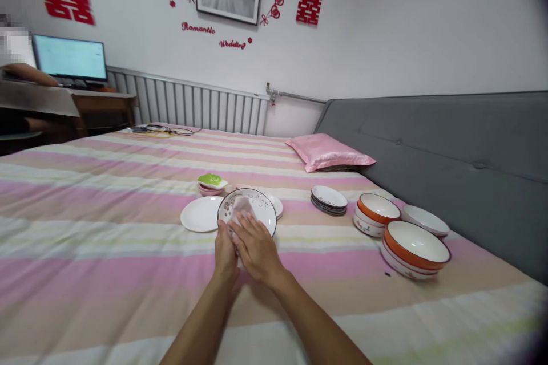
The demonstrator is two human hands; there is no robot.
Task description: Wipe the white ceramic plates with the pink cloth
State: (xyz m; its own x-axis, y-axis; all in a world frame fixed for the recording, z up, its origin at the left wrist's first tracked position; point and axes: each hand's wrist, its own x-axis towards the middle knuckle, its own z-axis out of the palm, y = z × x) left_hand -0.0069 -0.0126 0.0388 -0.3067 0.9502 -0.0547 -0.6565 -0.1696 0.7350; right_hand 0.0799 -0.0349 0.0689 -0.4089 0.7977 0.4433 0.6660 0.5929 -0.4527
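My left hand [225, 250] grips the lower left edge of a round white plate [265, 212] with a dark rim and a floral pattern, tilted up above the bed. My right hand [259, 245] presses a thin whitish cloth or tissue [242, 204] against the plate's face; its fingers lie together over it. Behind and left of the held plate lies a plain white oval plate [197, 215]. A green leaf-shaped dish [212, 181] sits on pinkish small dishes [209, 191]. Partly hidden behind the held plate are small white dishes [278, 206].
To the right stand a stack of patterned plates [329, 197], orange-rimmed bowls [417, 251] in stacks, and a white dish [426, 220]. A pink pillow [327, 152] rests by the grey headboard [449, 142]. Cables [165, 130] lie at the far edge; a person sits near a monitor [71, 57].
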